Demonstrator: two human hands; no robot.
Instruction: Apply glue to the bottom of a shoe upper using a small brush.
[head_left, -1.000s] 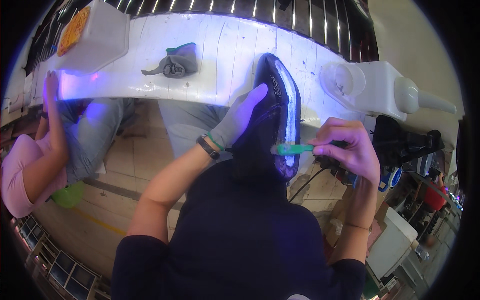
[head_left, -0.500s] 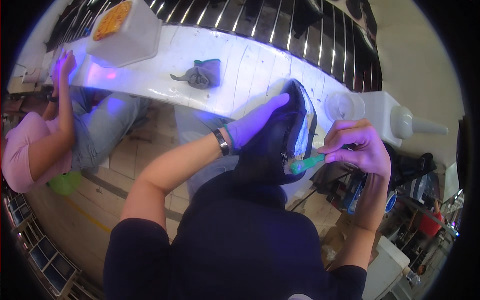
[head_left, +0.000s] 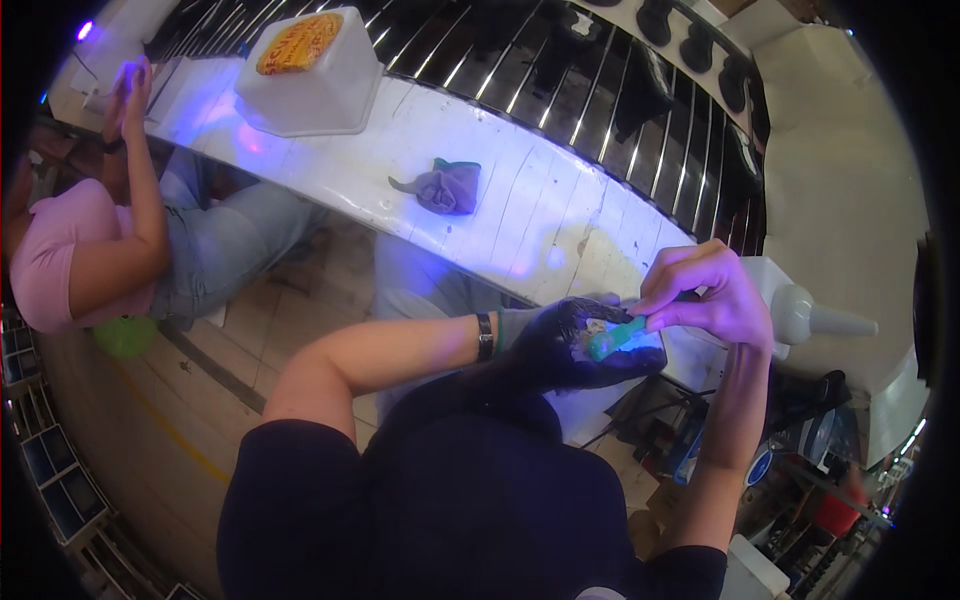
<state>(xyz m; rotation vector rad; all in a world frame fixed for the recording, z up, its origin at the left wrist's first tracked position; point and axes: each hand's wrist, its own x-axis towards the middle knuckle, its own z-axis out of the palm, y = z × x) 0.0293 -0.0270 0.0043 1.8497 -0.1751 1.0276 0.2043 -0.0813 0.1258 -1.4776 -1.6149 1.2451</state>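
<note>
A black shoe (head_left: 545,355) is held in front of my body, its pale underside turned up toward me. My left hand (head_left: 516,326), in a grey glove with a green cuff, grips the shoe from the left; its fingers are mostly hidden by the shoe. My right hand (head_left: 708,298) is bare and pinches a green brush (head_left: 618,340) between thumb and fingers. The brush's head end rests against the shoe's underside, though its bristles cannot be made out.
A crumpled grey glove (head_left: 448,188) lies on the white bench (head_left: 520,225). Beyond stand a white container (head_left: 312,85) with an orange label and a rack of metal rods (head_left: 520,65). Right is a white nozzle bottle (head_left: 800,315). A person in pink (head_left: 75,250) sits left.
My left hand has turned the shoe from pointing away to lying crosswise, toe to the right, and lowered it toward me. The brush stays at its underside. My view has shifted slightly.
</note>
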